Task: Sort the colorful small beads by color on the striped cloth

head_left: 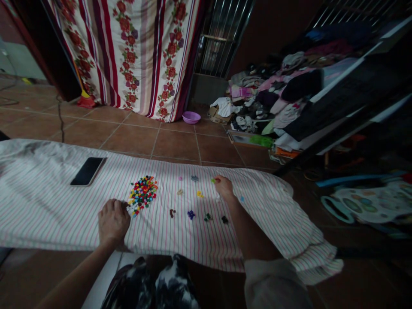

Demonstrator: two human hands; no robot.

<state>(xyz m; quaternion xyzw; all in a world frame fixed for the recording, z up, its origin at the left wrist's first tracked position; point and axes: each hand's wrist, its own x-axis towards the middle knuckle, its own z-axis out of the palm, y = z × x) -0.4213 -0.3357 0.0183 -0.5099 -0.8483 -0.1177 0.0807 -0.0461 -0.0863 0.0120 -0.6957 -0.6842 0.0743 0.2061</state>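
Observation:
A heap of small multicoloured beads [143,193] lies on the striped cloth. My left hand [114,219] rests at the heap's lower left edge, its fingers curled down and the tips hidden. Further right, my right hand [224,186] is pinched at a lime-green bead [213,180] just at the cloth. Small single-colour groups lie between and below the hands: pink beads [180,178], grey beads [194,178], beige beads [180,192], yellow beads [200,194], brown beads [172,213], purple beads [191,214], dark green beads [207,217] and black beads [224,219]. Light blue beads [242,198] sit right of my right forearm.
A phone [88,171] lies on the striped cloth [41,201] at the left. Beyond it hangs a flowered curtain [128,56], with a purple basin [191,117] on the tiled floor. Heaped clothes [273,90] and a dark slanting frame [341,124] stand at the right.

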